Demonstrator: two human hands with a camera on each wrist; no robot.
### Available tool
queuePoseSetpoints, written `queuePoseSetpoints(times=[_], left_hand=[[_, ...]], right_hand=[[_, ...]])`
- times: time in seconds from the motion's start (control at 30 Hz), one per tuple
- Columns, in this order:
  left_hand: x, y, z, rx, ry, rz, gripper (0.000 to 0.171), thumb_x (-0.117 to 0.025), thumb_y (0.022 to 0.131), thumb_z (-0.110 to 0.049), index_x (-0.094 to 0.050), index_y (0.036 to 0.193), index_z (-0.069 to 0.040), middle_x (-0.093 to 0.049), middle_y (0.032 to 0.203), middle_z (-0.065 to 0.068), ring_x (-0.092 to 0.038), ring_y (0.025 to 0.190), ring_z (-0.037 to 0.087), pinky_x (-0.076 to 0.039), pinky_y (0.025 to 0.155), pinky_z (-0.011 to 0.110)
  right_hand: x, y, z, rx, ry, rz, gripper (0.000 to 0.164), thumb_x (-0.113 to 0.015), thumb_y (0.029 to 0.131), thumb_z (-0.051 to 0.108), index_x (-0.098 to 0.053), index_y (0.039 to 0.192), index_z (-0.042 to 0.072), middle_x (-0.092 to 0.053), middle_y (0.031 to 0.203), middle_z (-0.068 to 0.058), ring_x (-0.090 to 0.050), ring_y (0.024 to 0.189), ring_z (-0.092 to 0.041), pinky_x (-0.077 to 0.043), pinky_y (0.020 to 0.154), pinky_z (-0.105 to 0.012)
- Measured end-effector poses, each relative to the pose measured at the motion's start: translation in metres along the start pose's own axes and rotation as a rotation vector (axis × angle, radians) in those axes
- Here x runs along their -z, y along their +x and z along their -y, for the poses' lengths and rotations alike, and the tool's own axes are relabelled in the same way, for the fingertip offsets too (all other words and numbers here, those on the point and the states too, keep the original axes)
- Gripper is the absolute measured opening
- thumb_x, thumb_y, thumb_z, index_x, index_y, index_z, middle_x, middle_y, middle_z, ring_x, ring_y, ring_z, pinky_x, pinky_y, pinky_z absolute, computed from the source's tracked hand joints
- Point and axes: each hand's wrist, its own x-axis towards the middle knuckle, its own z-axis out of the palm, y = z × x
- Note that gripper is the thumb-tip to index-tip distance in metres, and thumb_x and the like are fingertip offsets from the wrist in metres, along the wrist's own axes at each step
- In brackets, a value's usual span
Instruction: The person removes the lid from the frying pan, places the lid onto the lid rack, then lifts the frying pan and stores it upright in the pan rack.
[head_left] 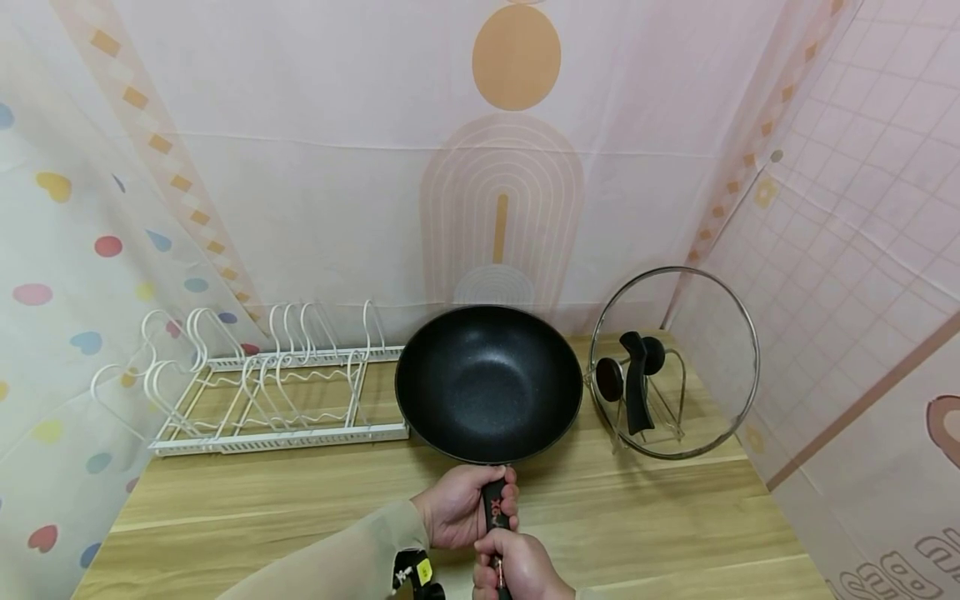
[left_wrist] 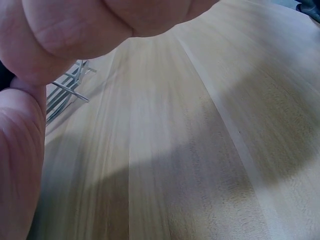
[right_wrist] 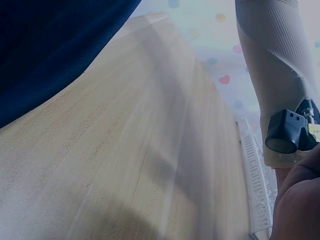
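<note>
A black wok [head_left: 489,383] with a long black handle [head_left: 496,502] is at the middle of the table in the head view, its dark inside facing up toward me. My left hand [head_left: 459,507] grips the handle close to the pan, fingers wrapped around it. Behind it, nearer to me, my right hand [head_left: 521,567] holds the handle's end. The left wrist view shows the curled fingers [left_wrist: 80,30] of my left hand above the wood. In the right wrist view, part of a hand [right_wrist: 299,205] shows at the lower right edge.
Left of the wok stands a white wire dish rack [head_left: 277,437] with upright loops. On the right, a glass lid [head_left: 686,455] with a black knob and handle leans upright in a small wire stand [head_left: 682,392]. The wooden table [head_left: 300,500] meets a patterned curtain [head_left: 337,208] behind.
</note>
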Motion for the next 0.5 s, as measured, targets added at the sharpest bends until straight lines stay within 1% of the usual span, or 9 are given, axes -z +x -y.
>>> queuePoseSetpoints(times=[0.3,0.5], left_hand=[[-0.0042,-0.0005,-0.0024,0.0,-0.002,-0.011,0.024,-0.032,0.113,-0.024,-0.051,0.1,-0.018,-0.057,0.083,-0.01,-0.055,0.076,0.005,-0.055,0.086,0.025],[-0.006,-0.0011,-0.0038,-0.004,0.005,-0.013,0.024,-0.032,0.113,-0.024,-0.051,0.099,-0.018,-0.056,0.083,-0.01,-0.055,0.076,0.005,-0.055,0.086,0.025]], right_hand=[[-0.0005,0.0001,0.0009,0.004,0.006,-0.003,0.028,-0.041,0.094,0.014,-0.041,0.067,0.021,-0.036,0.059,0.01,-0.033,0.052,-0.006,-0.03,0.054,-0.016],[-0.0013,-0.0011,0.0024,0.009,-0.002,0.011,0.027,-0.04,0.094,0.014,-0.041,0.067,0.021,-0.035,0.06,0.01,-0.032,0.053,-0.006,-0.029,0.054,-0.017]])
